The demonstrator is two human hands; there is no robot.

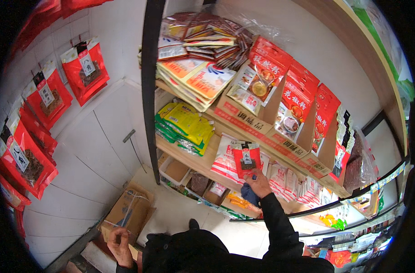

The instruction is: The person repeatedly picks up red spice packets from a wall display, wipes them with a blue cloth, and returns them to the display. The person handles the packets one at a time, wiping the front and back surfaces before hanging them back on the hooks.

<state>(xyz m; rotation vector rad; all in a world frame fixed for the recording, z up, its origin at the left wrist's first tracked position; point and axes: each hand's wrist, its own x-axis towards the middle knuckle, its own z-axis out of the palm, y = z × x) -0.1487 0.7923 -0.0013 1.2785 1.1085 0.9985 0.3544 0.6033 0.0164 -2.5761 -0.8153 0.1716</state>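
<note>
My right hand (pixel 259 184) grips the lower edge of a red spice packet (pixel 247 160) with a black top and a clear window. A dark blue cloth (pixel 249 195) hangs below the same hand. The packet is held in front of a shelf with white and red packets (pixel 223 160). At the lower left, my left hand (pixel 121 247) is raised with its fingers curled above cardboard boxes; whether it holds anything small cannot be told. Similar red spice packets (pixel 85 71) hang on hooks along the left wall.
Open cartons (pixel 243 119) of red seasoning pouches line the upper shelf, beside stacked orange and white packs (pixel 190 78). Yellow and green packets (pixel 185 123) lie on the shelf below. A black shelf post (pixel 149 92) stands at the left. A strapped cardboard box (pixel 127 211) rests on the floor.
</note>
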